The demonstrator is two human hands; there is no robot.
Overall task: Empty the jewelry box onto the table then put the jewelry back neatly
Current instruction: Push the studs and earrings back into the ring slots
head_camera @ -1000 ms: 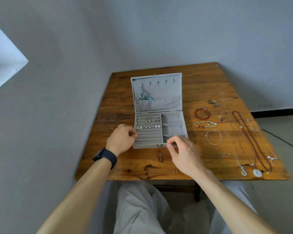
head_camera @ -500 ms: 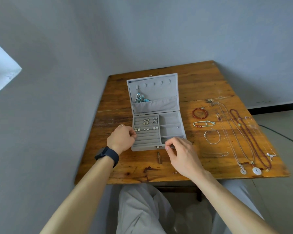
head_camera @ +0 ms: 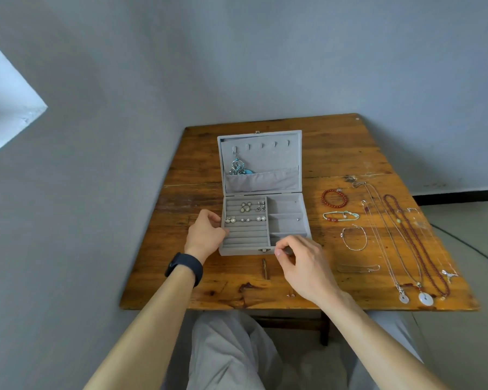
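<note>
A person seated at a worn wooden counter (head_camera: pixel 335 153) works over an open grey jewelry box (head_camera: pixel 243 251), which sits left of the counter's middle with its lid (head_camera: pixel 261 153) tilted back. The left grip (head_camera: pixel 206 235), above a black wristband (head_camera: pixel 184 268), is curled against the box's left wall with its fingertips at the rim. The right grip (head_camera: pixel 302 266) hovers at the front right corner of the box, thumb and forefinger drawn together in a pinch. I cannot tell whether anything lies between them. Several pairs of earrings (head_camera: pixel 245 207) sit in the padded rows on the box's left half, and a turquoise-and-silver pendant (head_camera: pixel 238 167) hangs from a hook inside the lid. To the right of the box lie a red bead bracelet (head_camera: pixel 323 198), a green cord bracelet (head_camera: pixel 340 216) and a thin silver bracelet (head_camera: pixel 354 249), one below the other. Farther right stretch long chains, one ending in a white disc pendant (head_camera: pixel 425 299) near the front edge. A small brown piece (head_camera: pixel 264 268) lies just in front of the box.
</note>
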